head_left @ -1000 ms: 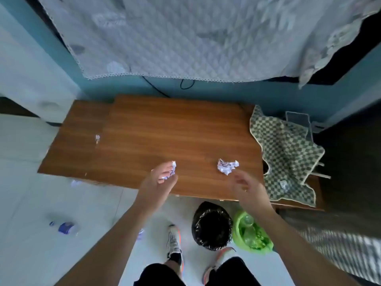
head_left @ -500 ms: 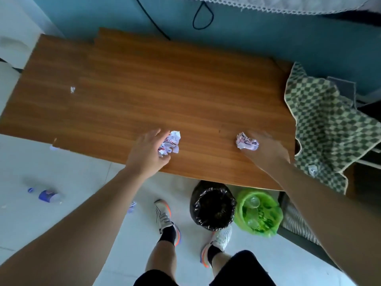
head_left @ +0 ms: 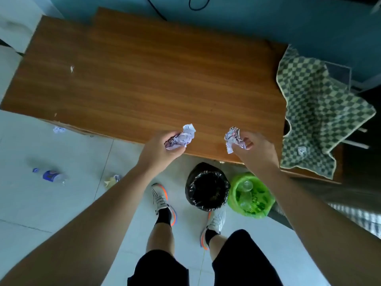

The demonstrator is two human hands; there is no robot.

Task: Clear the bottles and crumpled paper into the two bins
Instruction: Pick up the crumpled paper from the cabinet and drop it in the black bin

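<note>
Crumpled paper belongs, I judge, in the black bin, since the green bin beside it holds clear bottles, so both hands should come back off the table edge, stop above the black mouth below the fingers, and only then let go. The left hand is clenched around one wad, which sticks out past its fingertips, and the right hand pinches another wad between thumb and fingers, leftward of its knuckles
</note>
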